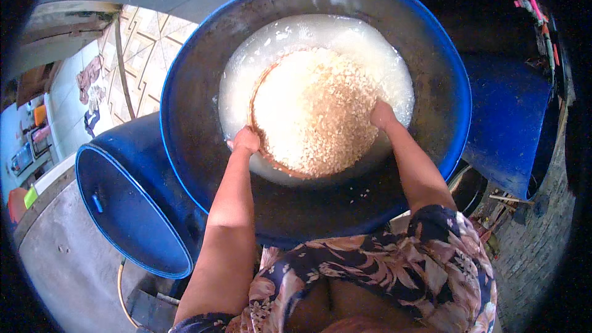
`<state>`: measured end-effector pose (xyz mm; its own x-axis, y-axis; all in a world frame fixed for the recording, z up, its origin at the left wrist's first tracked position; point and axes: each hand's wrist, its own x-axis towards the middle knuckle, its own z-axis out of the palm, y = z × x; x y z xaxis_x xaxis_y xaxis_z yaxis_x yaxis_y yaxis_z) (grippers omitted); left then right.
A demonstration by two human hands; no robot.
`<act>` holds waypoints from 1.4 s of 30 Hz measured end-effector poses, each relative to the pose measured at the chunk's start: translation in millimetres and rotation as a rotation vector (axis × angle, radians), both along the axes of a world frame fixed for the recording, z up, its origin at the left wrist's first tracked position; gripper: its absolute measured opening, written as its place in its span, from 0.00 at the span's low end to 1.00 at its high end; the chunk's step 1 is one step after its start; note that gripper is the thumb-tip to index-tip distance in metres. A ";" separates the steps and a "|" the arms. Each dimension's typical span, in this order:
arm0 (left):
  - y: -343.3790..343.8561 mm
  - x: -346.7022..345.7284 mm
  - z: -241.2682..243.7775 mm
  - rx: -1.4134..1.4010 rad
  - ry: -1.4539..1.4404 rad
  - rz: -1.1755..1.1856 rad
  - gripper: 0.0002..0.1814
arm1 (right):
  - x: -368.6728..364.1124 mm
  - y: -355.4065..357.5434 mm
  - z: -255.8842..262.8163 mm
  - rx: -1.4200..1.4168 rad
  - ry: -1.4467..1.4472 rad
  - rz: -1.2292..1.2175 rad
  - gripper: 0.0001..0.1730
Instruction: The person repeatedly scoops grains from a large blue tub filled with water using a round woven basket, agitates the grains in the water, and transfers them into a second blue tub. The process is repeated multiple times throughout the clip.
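Before me stands a large blue plastic tub with cloudy, whitish liquid inside. A round basket or sieve with a reddish-brown rim sits in the liquid, filled with small pale pieces whose exact kind I cannot tell. My left hand is closed on the rim at the lower left. At the right edge of the pieces is my right hand, its fingers curled and partly hidden there; it appears to hold the opposite rim. Glare washes out the left half of the contents.
An open blue barrel lies tilted at the lower left, with a yellowish hose below it. Another blue barrel or plastic container is at the right. Patterned floor tiles and crumpled cloths show at the upper left.
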<state>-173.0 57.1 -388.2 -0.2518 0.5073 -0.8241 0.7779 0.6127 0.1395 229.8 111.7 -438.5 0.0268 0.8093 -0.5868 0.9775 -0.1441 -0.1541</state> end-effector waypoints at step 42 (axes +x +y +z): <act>47.6 56.5 32.0 0.031 0.099 -0.372 0.17 | -9.9 63.2 80.3 -0.140 -0.019 -0.229 0.14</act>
<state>-116.6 104.7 -356.3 -0.1240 0.6033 -0.7878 0.9568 0.2832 0.0663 219.9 174.9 -358.1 0.2115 0.6920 -0.6902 0.9196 -0.3801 -0.0994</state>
